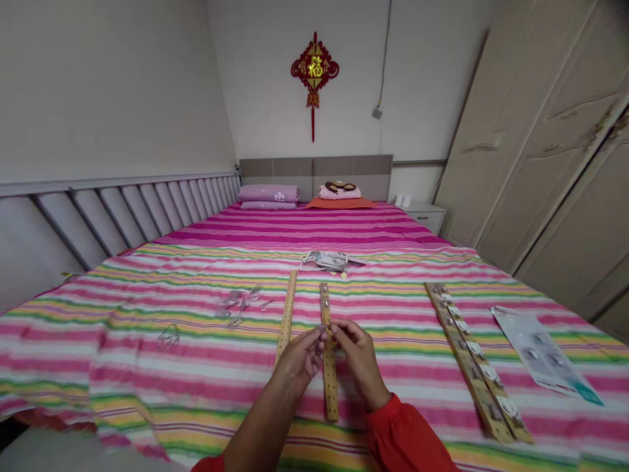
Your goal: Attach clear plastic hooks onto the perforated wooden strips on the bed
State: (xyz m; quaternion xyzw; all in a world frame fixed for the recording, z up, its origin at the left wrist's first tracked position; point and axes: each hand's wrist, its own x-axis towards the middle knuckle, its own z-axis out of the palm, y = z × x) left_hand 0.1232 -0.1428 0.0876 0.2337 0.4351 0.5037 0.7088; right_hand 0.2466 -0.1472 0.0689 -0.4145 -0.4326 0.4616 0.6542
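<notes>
A narrow perforated wooden strip (331,393) lies lengthwise on the striped bed cover, with small clear hook mounts (325,295) on its far end. Over the strip's middle, my left hand (303,357) is closed in a pinch. What sits between its fingertips is too small to name. My right hand (358,354) meets it from the other side, its thumb and finger pinched close to the same spot. A second perforated wooden strip (287,308) lies just left, partly behind my left hand. Loose clear hooks (238,303) are scattered farther left.
At the right lie two wooden strips (462,347) fitted with hooks, and a clear package (545,357) beside them. More packaging (329,261) lies ahead on the striped cover (196,373). Thin metal pieces (168,337) rest at the left, near the bed rail (122,210).
</notes>
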